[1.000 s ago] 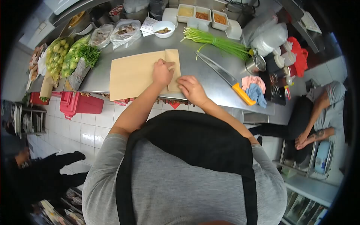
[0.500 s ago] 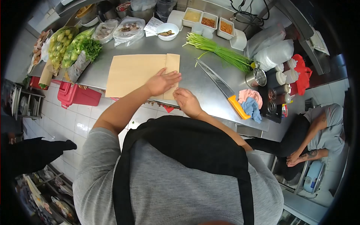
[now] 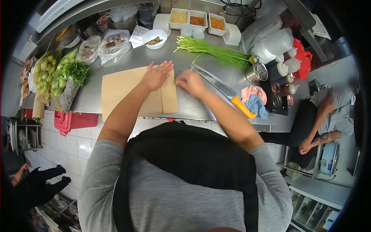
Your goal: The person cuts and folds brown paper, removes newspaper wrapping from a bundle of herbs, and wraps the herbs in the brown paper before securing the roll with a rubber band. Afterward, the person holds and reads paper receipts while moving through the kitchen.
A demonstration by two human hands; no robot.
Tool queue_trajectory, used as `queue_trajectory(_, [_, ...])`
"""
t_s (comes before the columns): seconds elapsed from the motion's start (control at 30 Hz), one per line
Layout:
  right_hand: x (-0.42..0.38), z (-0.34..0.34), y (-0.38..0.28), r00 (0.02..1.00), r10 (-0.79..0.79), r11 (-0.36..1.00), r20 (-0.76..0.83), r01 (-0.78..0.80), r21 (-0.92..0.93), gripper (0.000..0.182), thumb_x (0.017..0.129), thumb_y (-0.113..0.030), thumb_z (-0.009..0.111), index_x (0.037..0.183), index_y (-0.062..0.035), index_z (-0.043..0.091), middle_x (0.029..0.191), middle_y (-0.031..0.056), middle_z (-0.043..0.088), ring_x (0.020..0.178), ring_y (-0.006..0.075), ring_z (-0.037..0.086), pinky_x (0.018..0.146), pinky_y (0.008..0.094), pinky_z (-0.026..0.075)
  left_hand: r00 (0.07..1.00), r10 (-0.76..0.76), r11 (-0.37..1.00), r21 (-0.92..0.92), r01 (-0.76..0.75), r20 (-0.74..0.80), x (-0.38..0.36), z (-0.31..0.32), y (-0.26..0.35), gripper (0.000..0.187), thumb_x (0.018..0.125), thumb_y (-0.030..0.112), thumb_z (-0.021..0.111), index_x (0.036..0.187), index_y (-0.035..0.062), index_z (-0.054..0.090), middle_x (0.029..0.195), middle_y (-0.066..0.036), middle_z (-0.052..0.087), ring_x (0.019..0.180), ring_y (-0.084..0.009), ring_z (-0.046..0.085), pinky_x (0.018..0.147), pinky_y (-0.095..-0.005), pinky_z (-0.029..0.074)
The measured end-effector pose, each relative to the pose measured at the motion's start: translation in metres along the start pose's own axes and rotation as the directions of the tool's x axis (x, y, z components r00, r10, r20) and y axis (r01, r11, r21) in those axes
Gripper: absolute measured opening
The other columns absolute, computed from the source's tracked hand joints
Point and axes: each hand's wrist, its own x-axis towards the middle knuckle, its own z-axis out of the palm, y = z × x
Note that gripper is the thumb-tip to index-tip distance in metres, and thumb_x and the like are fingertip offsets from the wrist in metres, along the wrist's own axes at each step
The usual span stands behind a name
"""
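A sheet of brown paper (image 3: pixel 127 87), folded over in a strip along its right side, lies on the steel counter (image 3: pixel 193 104). My left hand (image 3: pixel 156 75) rests flat on its upper right part, fingers spread. Just beyond the right edge of the paper is my right hand (image 3: pixel 190 82), its fingers curled together; whether anything is between them is hidden. A large knife (image 3: pixel 216 82) with a yellow handle lies to the right of that hand. Green stalks (image 3: pixel 212 50) in a tied bundle lie behind the knife.
Pink and blue cloths (image 3: pixel 256 105) lie by the knife handle, near bottles (image 3: pixel 284 69) and a metal cup (image 3: pixel 256 73). Bagged vegetables (image 3: pixel 47 71), a white bowl (image 3: pixel 155 39) and food trays (image 3: pixel 198 20) line the back and left. A seated person (image 3: pixel 322 112) is at right.
My left hand has slid up the paper toward its top edge. My right hand has moved up from the lower edge to beside the upper right. The camera view has shifted.
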Motion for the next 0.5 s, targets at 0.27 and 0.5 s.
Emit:
queue_trajectory(0.27, [0.041, 0.018, 0.010, 0.927, 0.354, 0.881, -0.126, -0.376, -0.289, 0.030, 0.066, -0.042, 0.074, 0.069, -0.0142, 0.064, 0.083, 0.0068, 0.061, 0.087, 0.0258, 0.056, 0.075, 0.0383, 0.045, 0.990, 0.006, 0.999, 0.050, -0.013, 0.141, 0.002, -0.016, -0.003, 0.053, 0.094, 0.023, 0.042, 0.143, 0.0228, 0.023, 0.151, 0.007, 0.017, 0.137, -0.0114, 0.020, 0.107, -0.0556, 0.018])
queue_trajectory(0.5, [0.006, 0.011, -0.021, 0.914, 0.396, 0.882, 0.088, -0.352, -0.312, 0.034, 0.065, -0.044, 0.074, 0.065, -0.0124, 0.061, 0.085, 0.0071, 0.056, 0.087, 0.0258, 0.053, 0.080, 0.0376, 0.042, 0.991, -0.001, 0.998, 0.065, -0.008, 0.137, -0.003, -0.019, -0.002, 0.054, 0.094, 0.021, 0.041, 0.144, 0.0230, 0.021, 0.151, 0.008, 0.017, 0.137, -0.0098, 0.019, 0.107, -0.0561, 0.017])
